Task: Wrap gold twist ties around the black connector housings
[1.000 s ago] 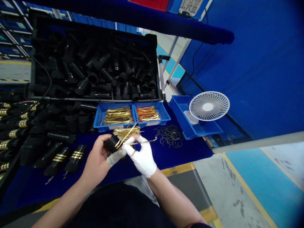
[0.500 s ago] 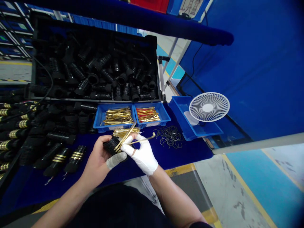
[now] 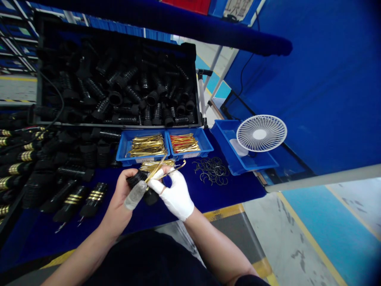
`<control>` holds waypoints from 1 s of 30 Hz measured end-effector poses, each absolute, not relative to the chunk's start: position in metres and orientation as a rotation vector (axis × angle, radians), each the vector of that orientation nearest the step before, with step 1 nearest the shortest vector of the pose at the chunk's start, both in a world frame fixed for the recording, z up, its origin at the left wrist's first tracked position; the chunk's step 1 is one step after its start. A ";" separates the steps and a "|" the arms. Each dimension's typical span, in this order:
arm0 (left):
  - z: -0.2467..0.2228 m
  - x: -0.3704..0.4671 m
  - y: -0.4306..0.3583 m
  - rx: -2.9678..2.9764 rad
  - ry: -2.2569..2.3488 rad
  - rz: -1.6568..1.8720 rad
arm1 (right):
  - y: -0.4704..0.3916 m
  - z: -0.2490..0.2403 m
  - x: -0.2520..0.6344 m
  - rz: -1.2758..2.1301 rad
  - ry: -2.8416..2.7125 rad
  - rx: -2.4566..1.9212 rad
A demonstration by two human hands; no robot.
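A: Closest to the lens, how do you record your left hand (image 3: 120, 198)?
B: Your left fingers are curled around the black ribbed part (image 3: 134, 178), and your thumb, in a grey cover (image 3: 136, 195), presses over it. The grip is closed.

A: And your right hand (image 3: 176, 195)?
B: Gloved in white, thumb and index finger pinched together on the gold strips (image 3: 156, 170). These slant up from the black ribbed part, between your hands. One bent-ended strip (image 3: 178, 167) projects to the right. Exactly how many you pinch, you cannot tell.

A: Your blue bench cover (image 3: 205, 198), then?
B: At left on it, two gold-banded parts (image 3: 95, 194) lie side by side. Just beyond your hands is a loose strip pile (image 3: 147, 164); to its right, black curved pieces (image 3: 212, 171) lie in a tangle.

A: Further out?
B: Two small blue bins sit side by side. The left bin (image 3: 131, 161) holds gold strips; the right bin (image 3: 207, 149), red and gold ones. To their right, a white fan (image 3: 259, 135) stands over a blue tray (image 3: 239, 170).

A: Farthest on your bench side?
B: A large black crate (image 3: 116, 125), heaped with black ribbed parts (image 3: 129, 75).
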State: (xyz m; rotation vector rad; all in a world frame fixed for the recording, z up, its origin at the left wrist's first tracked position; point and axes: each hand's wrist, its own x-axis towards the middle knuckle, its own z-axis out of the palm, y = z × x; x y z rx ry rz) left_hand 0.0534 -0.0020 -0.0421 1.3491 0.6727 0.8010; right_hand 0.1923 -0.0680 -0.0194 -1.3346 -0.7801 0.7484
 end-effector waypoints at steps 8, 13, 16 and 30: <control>0.011 0.073 0.019 0.992 0.558 1.038 | -0.062 -0.030 0.188 1.143 -0.630 -0.945; 0.013 0.090 0.015 1.046 0.501 1.052 | -0.058 -0.028 0.182 1.459 -0.801 -0.840; 0.004 0.109 0.015 0.883 0.549 1.187 | -0.051 -0.029 0.181 0.567 -1.005 -1.288; 0.001 0.112 0.018 0.895 0.524 1.102 | -0.058 -0.025 0.180 0.930 -0.786 -1.177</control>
